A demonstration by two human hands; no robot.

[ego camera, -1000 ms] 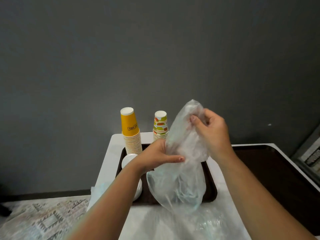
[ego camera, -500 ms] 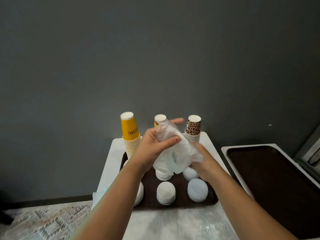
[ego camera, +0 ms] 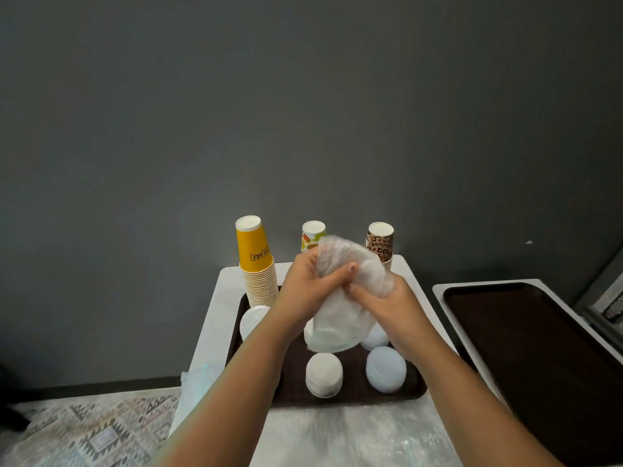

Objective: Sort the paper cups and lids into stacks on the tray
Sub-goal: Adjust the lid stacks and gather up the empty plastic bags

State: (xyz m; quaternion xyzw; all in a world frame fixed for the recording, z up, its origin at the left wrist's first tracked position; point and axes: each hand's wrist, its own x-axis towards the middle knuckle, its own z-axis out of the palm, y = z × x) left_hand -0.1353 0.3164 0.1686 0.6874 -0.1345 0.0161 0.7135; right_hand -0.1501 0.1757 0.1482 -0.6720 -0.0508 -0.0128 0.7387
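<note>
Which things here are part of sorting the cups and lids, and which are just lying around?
Job:
yellow cup stack
patterned cup stack
leopard cup stack
lid stacks
tray

Lying about:
second tray
rug
plastic bag, crumpled in both hands

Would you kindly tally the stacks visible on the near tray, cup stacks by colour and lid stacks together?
Yellow cup stack: 1
Fruit-patterned cup stack: 1
Leopard-print cup stack: 1
Lid stacks: at least 4; the plastic bag hides part of the tray
Total: at least 7
</note>
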